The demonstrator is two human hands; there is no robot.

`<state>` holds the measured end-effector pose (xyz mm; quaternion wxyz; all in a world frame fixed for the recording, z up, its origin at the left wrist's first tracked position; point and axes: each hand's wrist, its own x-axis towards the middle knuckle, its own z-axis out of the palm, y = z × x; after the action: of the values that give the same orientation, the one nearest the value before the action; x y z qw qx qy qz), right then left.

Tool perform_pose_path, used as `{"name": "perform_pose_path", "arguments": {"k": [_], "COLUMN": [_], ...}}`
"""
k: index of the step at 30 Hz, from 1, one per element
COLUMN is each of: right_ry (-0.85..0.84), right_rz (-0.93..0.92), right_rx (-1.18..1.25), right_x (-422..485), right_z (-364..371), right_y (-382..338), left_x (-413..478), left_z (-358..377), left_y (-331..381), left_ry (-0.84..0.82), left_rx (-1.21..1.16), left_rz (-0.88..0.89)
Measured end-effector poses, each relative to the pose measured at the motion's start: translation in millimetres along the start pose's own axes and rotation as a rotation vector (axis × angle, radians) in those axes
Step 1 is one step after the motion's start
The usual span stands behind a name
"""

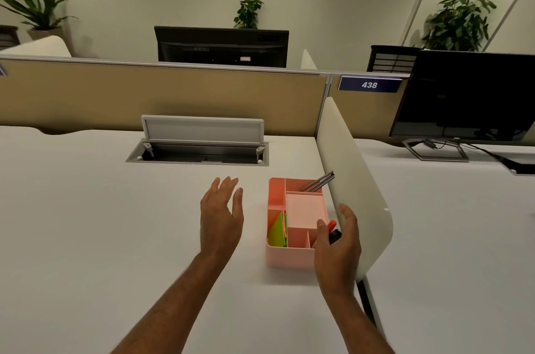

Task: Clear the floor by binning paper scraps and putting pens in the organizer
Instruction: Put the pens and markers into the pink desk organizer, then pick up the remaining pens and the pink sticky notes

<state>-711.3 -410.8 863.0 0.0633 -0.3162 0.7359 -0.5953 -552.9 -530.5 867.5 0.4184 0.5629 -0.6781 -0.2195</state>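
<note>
While both forearms are reaching over the white worktop (pixel 101 223), the pink organizer (pixel 289 258) is serving as the landmark for this listing.

Item: organizer. Sitting on the worktop, its right side just beside the rounded white divider panel (pixel 356 180). Divided into several compartments.

Item: grey pens (pixel 318 181). Leaning in the organizer's far right compartment, tips poking out over the rim toward the divider.

Item: green and pink paper slips (pixel 278 230). Standing in the organizer's near left compartment.

Item: right hand (pixel 337 249). Hovering at the organizer's near right corner, fingers curled around a red-tipped pen (pixel 331 224) and a dark-capped pen (pixel 335 236), the two lying between thumb and fingers above the near right compartment.

Item: left hand (pixel 221 217). Hanging left of the organizer, apart from it, palm down, fingers loosely spread, gripping nothing.

Item: cable hatch (pixel 199 148). Sitting beyond and left of the organizer, set into the worktop, its grey lid standing open.

Item: tan partition (pixel 159 96). Running behind the hatch, farther from the organizer.

Item: number plate (pixel 370 85). Reading 438, mounted beyond and right of the organizer.

Item: dark monitor (pixel 474 98). Standing far right of the organizer, past the divider.
</note>
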Motion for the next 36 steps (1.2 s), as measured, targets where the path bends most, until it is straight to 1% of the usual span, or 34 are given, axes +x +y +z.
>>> {"name": "perform_pose_path", "arguments": {"k": [2,4,9,11,13,19,23,26,30,36], "right_ry": [-0.008,-0.051,-0.142,-0.180,-0.202,-0.148,-0.159,-0.167,-0.182,-0.188], "right_rz": [-0.094,-0.161,-0.381,-0.484,-0.543,-0.622,-0.639,-0.636,-0.667,-0.702], "right_rx": [-0.015,-0.046,-0.142,-0.162,-0.212,-0.308,-0.333,-0.335,-0.346,-0.335], "right_x": [-8,-21,-54,-66,-79,-136,-179,-207,-248,-311], "right_z": [2,9,26,30,33,30,20,8,-17,-67], "right_y": [-9,-22,-74,-97,-119,-175,-203,-219,-233,-233], "left_x": [-7,-15,-35,-40,-45,-72,-96,-116,-156,-232], "left_z": [-13,-28,-77,-101,-128,-210,-256,-284,-315,-352], "left_y": [1,4,16,20,22,13,13,15,13,13], "left_ry": [0.009,0.034,0.106,0.114,0.123,0.146,0.172,0.188,0.205,0.197], "left_rx": [0.035,0.058,0.157,0.210,0.248,0.277,0.305,0.294,0.298,0.307], "left_rz": [0.059,0.127,0.329,0.378,0.401,0.439,0.506,0.512,0.530,0.537]}}
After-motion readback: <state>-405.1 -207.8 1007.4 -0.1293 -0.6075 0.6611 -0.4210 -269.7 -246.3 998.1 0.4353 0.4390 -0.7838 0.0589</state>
